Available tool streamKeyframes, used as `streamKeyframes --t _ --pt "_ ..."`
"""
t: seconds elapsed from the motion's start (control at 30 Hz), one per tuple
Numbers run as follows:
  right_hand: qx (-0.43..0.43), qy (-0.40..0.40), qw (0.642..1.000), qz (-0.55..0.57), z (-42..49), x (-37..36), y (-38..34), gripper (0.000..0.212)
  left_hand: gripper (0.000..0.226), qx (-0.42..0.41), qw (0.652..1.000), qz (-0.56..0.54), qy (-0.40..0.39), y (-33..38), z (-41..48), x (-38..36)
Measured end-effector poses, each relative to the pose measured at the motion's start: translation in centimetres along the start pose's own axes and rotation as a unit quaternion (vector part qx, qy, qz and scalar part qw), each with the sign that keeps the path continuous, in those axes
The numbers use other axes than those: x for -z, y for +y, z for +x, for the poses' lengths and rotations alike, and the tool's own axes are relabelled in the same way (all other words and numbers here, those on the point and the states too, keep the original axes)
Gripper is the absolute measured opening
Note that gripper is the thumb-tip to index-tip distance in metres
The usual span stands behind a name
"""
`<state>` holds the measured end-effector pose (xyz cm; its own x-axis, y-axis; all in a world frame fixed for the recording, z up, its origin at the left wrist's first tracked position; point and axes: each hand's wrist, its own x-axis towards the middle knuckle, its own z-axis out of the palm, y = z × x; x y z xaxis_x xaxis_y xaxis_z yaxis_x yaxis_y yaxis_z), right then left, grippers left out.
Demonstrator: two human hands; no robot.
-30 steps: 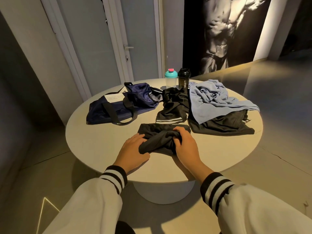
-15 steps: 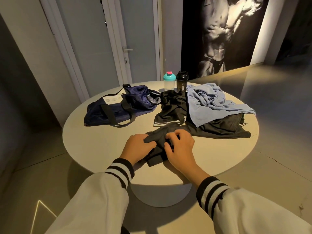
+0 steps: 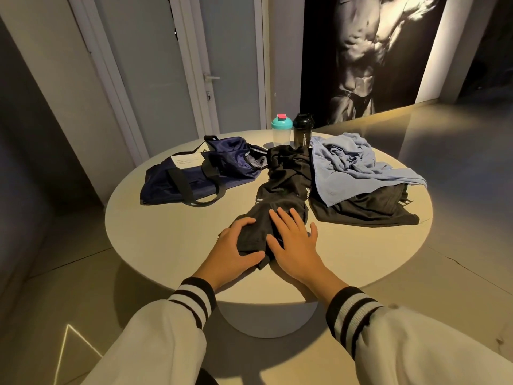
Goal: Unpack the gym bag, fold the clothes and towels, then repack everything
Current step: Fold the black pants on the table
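Black garment [image 3: 258, 232] lies on the near bench [image 3: 166, 240]; the left grip [image 3: 234, 251] curls around it, the right grip [image 3: 294, 245] presses it, fingers spread.

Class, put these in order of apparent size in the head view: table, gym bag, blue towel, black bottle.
1. table
2. gym bag and blue towel: too alike to rank
3. black bottle, smallest

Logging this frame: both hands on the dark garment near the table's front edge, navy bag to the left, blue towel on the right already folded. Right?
Not folded: the head view shows the blue towel lying crumpled on the right. The rest holds: left hand and right hand on the dark garment, navy bag to the left.
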<state>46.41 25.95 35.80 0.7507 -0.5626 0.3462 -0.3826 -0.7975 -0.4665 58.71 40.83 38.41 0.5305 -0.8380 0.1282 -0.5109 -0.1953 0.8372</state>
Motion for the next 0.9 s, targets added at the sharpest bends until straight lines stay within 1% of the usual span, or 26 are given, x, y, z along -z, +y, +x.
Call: streamKeyframes --t 0.07,0.13,0.17,0.23,0.3,0.33,0.43,0.47,0.5,0.57,0.6,0.63,0.67,0.73,0.87,0.9 --pt "0.002 0.039 0.998 0.055 0.2 -0.1 0.4 0.058 0.068 0.0 1.0 -0.002 0.028 -0.1 0.4 -0.7" --pt "-0.006 0.032 0.993 0.11 0.3 -0.4 0.8 0.057 0.067 -0.005 0.999 -0.002 0.046 0.2 0.7 -1.3" --pt "-0.005 0.02 0.992 0.121 0.3 -0.5 0.9 0.056 0.066 -0.009 0.998 0.015 0.056 0.2 0.8 -1.6" --pt "0.004 0.008 0.992 0.127 0.1 -0.6 0.9 0.053 0.065 -0.031 0.991 0.095 0.086 0.2 1.0 -1.8" --pt "-0.001 0.024 0.989 0.148 0.1 -0.3 0.7 0.053 0.067 -0.063 0.968 0.212 0.122 -0.2 1.1 -1.6" --pt "-0.009 0.038 0.985 0.166 0.2 -0.2 0.7 0.054 0.07 -0.072 0.956 0.253 0.132 -0.4 1.1 -1.5" --pt "-0.033 0.074 0.978 0.194 0.2 0.0 0.7 0.057 0.076 -0.095 0.928 0.336 0.132 -1.4 1.1 -1.2" --pt "-0.03 0.088 0.979 0.184 0.1 -0.1 0.7 0.056 0.074 -0.093 0.927 0.345 0.116 -1.5 1.1 -0.9" --pt "-0.029 0.097 0.98 0.17 0.1 -0.1 0.8 0.054 0.07 -0.088 0.934 0.336 0.085 -1.4 1.0 -0.7" --pt "-0.04 0.104 0.983 0.149 0.2 -0.2 0.8 0.05 0.065 -0.064 0.953 0.295 -0.006 -1.2 0.8 -0.2" --pt "-0.047 0.104 0.984 0.14 0.3 -0.1 0.8 0.045 0.065 -0.049 0.956 0.286 -0.046 -0.9 0.7 -0.1" --pt "-0.047 0.103 0.985 0.128 0.4 -0.1 0.9 0.042 0.066 -0.037 0.954 0.288 -0.07 -0.7 0.5 -0.1" --pt "-0.037 0.1 0.989 0.106 0.4 -0.1 0.9 0.043 0.064 -0.031 0.954 0.29 -0.077 -0.6 0.5 -0.1" --pt "-0.014 0.079 0.996 0.048 0.3 -0.2 0.9 0.048 0.048 -0.019 0.958 0.281 -0.05 -0.2 0.7 -0.3" --pt "-0.016 0.056 0.998 -0.014 -0.1 0.0 0.5 0.026 0.02 -0.005 0.963 0.264 0.059 0.0 1.0 -0.4" --pt "-0.011 0.057 0.998 -0.019 -0.2 0.0 0.4 0.023 0.025 -0.001 0.96 0.27 0.071 0.0 1.0 -0.3"
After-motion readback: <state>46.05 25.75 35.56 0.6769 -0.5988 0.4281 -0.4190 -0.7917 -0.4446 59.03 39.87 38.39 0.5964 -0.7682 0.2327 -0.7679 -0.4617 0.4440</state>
